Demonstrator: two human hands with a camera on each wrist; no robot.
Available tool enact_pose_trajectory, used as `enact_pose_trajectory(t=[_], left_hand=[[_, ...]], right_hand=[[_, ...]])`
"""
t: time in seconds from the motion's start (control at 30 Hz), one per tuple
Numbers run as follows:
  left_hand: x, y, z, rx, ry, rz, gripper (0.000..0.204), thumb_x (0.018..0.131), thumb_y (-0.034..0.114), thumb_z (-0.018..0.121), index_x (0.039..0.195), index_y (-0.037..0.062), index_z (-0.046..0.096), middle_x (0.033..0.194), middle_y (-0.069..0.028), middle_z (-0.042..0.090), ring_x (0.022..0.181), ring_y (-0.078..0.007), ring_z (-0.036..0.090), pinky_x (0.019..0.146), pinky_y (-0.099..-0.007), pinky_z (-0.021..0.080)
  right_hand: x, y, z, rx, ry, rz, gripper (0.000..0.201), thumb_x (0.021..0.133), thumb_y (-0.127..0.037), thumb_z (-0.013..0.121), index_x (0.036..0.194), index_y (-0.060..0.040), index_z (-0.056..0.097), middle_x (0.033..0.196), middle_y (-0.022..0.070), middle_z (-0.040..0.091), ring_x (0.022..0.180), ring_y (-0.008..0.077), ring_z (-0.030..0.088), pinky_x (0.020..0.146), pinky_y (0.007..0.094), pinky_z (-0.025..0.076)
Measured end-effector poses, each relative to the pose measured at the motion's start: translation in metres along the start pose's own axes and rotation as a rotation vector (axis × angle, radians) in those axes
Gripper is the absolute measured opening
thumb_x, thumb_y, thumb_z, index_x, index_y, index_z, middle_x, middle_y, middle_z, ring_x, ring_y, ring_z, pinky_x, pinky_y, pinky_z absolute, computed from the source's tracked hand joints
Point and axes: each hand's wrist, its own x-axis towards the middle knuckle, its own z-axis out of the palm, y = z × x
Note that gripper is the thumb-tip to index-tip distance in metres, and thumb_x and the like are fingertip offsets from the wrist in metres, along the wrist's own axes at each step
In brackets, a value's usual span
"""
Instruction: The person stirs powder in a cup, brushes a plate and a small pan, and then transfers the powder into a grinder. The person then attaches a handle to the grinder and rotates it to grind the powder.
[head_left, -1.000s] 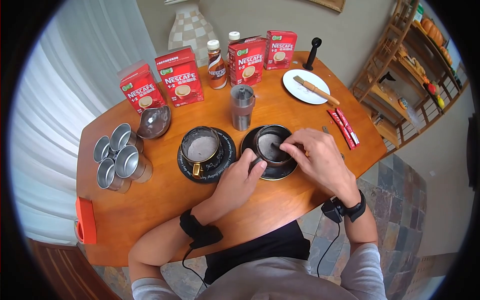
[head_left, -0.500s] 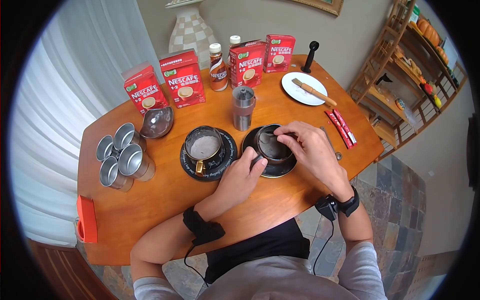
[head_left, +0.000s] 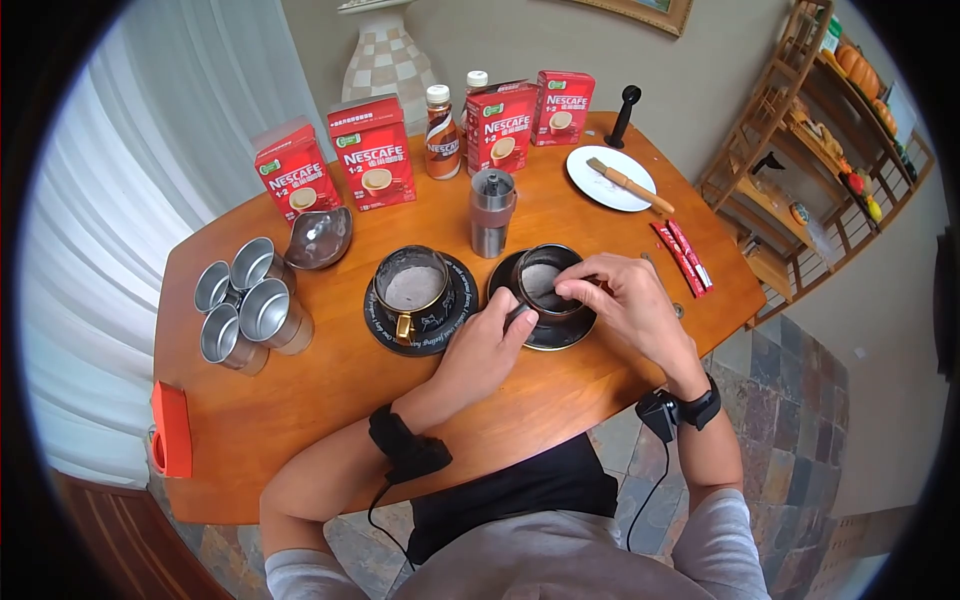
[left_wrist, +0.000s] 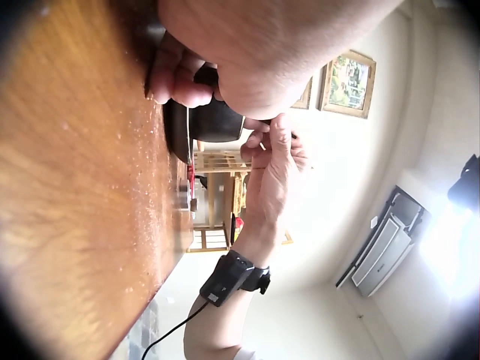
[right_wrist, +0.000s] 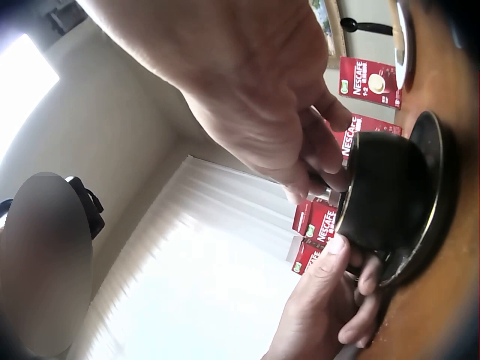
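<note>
A black cup [right_wrist: 386, 191] with greyish powder inside stands on a black saucer [head_left: 560, 335]. My left hand [head_left: 483, 352] grips its handle at the near left side, the thumb lying on top. Over the right of the rim, my right hand [head_left: 630, 305] pinches something with its fingertips; a dark bit of it shows in the right wrist view, the rest is hidden in the cup. Left of these, a second black cup [head_left: 415, 287] with a gold handle and similar powder sits on a lettered saucer [head_left: 462, 300].
A metal grinder [head_left: 491, 215] stands behind the cups. Metal cups [head_left: 275, 318] and a dark bowl [head_left: 320, 240] are at left. Red boxes [head_left: 373, 160] and bottles [head_left: 441, 140] line the back. At right lie a white plate [head_left: 590, 185], a brush [head_left: 630, 184] and red sachets [head_left: 680, 258].
The right fingertips have shifted within the cup's opening, from its far side toward the near right. The left hand keeps its grip. The whole head view has shifted slightly.
</note>
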Motion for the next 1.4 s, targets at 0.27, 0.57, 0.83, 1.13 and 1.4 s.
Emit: enact_pose_trajectory(t=[0.27, 0.57, 0.83, 1.13, 1.4], left_hand=[[0.001, 0.0, -0.001, 0.033, 0.013, 0.038, 0.03, 0.11, 0.031, 0.053, 0.111, 0.0012, 0.049, 0.097, -0.0268, 0.069, 0.096, -0.0482, 0.068, 0.079, -0.052, 0.05], [-0.001, 0.005, -0.002, 0.004, 0.012, 0.0, 0.027, 0.111, 0.026, 0.055, 0.111, -0.0009, 0.054, 0.094, -0.0104, 0.06, 0.085, -0.0167, 0.054, 0.081, -0.0356, 0.047], [0.0, 0.002, -0.001, 0.035, 0.009, 0.009, 0.03, 0.111, 0.029, 0.055, 0.111, -0.0003, 0.053, 0.094, -0.0151, 0.063, 0.088, -0.0277, 0.059, 0.08, -0.0417, 0.049], [0.001, -0.002, 0.001, 0.013, 0.019, 0.038, 0.031, 0.111, 0.031, 0.054, 0.111, 0.0001, 0.05, 0.095, -0.0205, 0.066, 0.091, -0.0379, 0.064, 0.08, -0.0468, 0.05], [-0.001, 0.006, -0.001, 0.021, 0.011, -0.036, 0.028, 0.11, 0.028, 0.057, 0.109, 0.0001, 0.055, 0.091, -0.0106, 0.06, 0.085, -0.0179, 0.057, 0.08, -0.0367, 0.048]], right_hand=[[0.0, 0.01, 0.006, -0.099, 0.067, -0.142, 0.018, 0.098, -0.015, 0.072, 0.102, 0.0021, 0.076, 0.091, 0.0176, 0.074, 0.083, 0.0336, 0.071, 0.075, 0.0402, 0.055], [-0.006, 0.008, 0.004, -0.243, 0.146, -0.148, 0.018, 0.098, -0.015, 0.072, 0.101, 0.0025, 0.075, 0.089, 0.0175, 0.073, 0.082, 0.0359, 0.067, 0.074, 0.0424, 0.053], [-0.005, 0.007, 0.003, -0.315, 0.231, -0.181, 0.018, 0.097, -0.014, 0.072, 0.096, 0.0032, 0.073, 0.084, 0.0181, 0.069, 0.08, 0.0371, 0.066, 0.072, 0.0454, 0.051], [-0.004, 0.005, 0.008, -0.394, 0.265, -0.211, 0.018, 0.097, -0.013, 0.072, 0.089, 0.0025, 0.07, 0.08, 0.0181, 0.067, 0.078, 0.0384, 0.065, 0.07, 0.0466, 0.051], [-0.004, 0.002, 0.011, -0.308, 0.266, -0.183, 0.017, 0.096, -0.013, 0.072, 0.09, 0.0025, 0.069, 0.079, 0.0186, 0.067, 0.078, 0.0393, 0.065, 0.069, 0.0473, 0.051]])
